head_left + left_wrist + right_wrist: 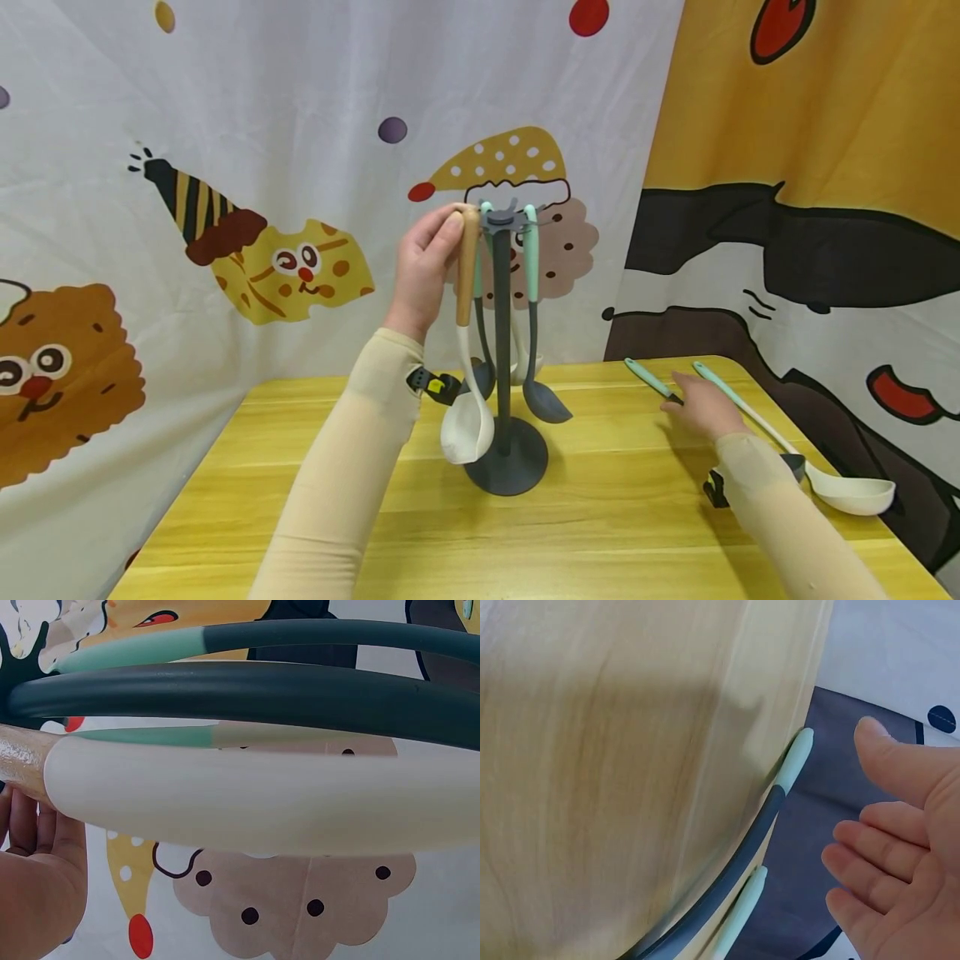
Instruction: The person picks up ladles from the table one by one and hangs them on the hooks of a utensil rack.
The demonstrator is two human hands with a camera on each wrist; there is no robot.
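Note:
My left hand (427, 262) pinches the top of the wooden handle of a white ladle (467, 425) beside the dark utensil stand (502, 333). In the left wrist view its pale shaft (225, 795) runs close across the picture, the fingers (45, 832) at its wooden end. Over on the right, my right hand (705, 404) hovers at a dark utensil with a mint handle (647, 375) lying on the table. Its fingers are spread and loosely bent with nothing between them in the right wrist view, apart from the mint handle (795, 759). Sleeve and hand partly hide that utensil.
On the stand hang a dark ladle (544, 402) with a mint handle and other utensils behind the post. A white ladle with a mint handle (851, 492) lies along the right edge of the wooden table (600, 533). A printed cloth (315, 100) hangs behind.

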